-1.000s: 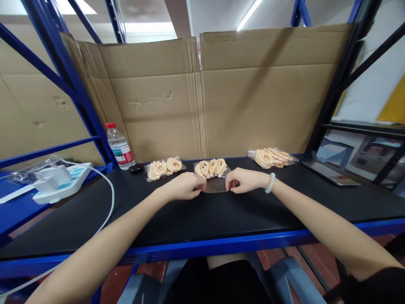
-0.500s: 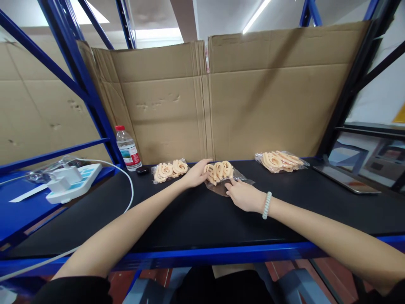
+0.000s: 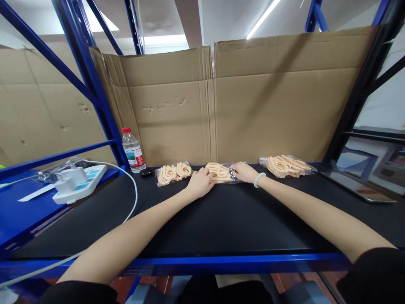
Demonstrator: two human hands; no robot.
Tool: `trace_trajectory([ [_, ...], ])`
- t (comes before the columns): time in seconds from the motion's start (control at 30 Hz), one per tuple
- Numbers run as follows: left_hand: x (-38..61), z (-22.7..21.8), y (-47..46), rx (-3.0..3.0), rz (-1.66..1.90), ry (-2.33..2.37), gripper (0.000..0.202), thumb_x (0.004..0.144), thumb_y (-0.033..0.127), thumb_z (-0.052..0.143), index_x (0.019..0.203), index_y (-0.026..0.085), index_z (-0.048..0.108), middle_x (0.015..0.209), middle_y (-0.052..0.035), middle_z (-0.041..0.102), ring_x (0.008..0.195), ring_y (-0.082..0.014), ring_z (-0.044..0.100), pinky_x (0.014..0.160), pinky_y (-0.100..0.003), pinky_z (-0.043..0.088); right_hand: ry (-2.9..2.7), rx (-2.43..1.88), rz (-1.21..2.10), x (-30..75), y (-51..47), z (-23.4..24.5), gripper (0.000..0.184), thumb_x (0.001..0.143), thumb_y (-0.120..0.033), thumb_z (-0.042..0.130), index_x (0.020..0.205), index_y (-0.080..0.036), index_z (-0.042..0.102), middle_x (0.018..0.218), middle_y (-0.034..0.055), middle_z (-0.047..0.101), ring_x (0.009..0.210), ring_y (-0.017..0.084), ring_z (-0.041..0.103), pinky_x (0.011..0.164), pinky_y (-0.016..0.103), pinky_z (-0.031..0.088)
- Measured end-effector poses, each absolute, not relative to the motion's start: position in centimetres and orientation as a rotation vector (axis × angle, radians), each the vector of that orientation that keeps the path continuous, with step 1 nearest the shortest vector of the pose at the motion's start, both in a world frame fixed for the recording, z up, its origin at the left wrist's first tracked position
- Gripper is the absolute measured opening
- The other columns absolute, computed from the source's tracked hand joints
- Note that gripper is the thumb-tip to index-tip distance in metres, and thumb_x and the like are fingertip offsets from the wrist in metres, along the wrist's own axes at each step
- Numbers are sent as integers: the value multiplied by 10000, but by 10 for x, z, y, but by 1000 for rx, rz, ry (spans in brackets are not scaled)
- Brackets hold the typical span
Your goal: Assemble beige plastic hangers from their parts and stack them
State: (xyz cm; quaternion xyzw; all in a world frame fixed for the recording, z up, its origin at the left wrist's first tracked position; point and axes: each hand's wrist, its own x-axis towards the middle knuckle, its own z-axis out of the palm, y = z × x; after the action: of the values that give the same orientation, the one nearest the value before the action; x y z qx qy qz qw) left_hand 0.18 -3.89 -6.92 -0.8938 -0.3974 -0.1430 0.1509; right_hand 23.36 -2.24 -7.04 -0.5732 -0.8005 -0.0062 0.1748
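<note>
Middle clear packet of peach coils (image 3: 219, 171)

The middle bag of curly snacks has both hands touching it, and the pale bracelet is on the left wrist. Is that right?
Not quite: the pale bracelet is on the right wrist, not the left, as the head view shows. The left hand and right hand do both touch the middle bag of curly snacks.

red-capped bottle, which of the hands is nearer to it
Left. The left hand is at the left end of the middle bag, with the left bag between it and the bottle; the right hand is at the middle bag's right end, farther away.
</note>
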Motion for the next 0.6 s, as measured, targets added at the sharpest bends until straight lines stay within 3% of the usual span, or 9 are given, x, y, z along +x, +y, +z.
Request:
trace_trajectory([
  [0.1, 7, -75, -30, -2577, -481, -1214, 363, 892, 350, 455, 1181, 159, 565, 1106, -144, 532, 1036, -280, 500, 848, -391, 455, -2126, -1632, 75, 228, -9, -66, 169, 774, -156, 557, 861, -127, 699, 838, 101, 682, 835, 218, 615, 770, 290, 423],
  [0.37, 10, -79, -29, -2514, -558, -1317, 350, 890, 350, 458, 1119, 121, 592, 1082, -153, 547, 1031, -286, 483, 871, -390, 446, -1775, -1635, 431, 217, -3, -76, 229, 766, -353, 630, 784, -126, 642, 593, 32, 626, 475, 107, 519, 472, 225, 400],
  [0.47, 11, -81, -29, -2486, -593, -1349, 344, 890, 358, 457, 1091, 110, 584, 1075, -155, 554, 1027, -288, 487, 858, -387, 449, -1721, -1622, 498, 213, -5, -73, 317, 655, -443, 726, 689, -148, 615, 534, 9, 589, 438, 91, 474, 422, 214, 358],
  [0.6, 10, -82, -27, -2482, -651, -1351, 333, 881, 363, 478, 1091, 116, 558, 1064, -145, 563, 1048, -283, 492, 890, -383, 432, -1673, -1644, 550, 210, -6, -68, 341, 485, -391, 826, 537, -160, 579, 461, -17, 530, 434, 79, 438, 394, 206, 293],
])
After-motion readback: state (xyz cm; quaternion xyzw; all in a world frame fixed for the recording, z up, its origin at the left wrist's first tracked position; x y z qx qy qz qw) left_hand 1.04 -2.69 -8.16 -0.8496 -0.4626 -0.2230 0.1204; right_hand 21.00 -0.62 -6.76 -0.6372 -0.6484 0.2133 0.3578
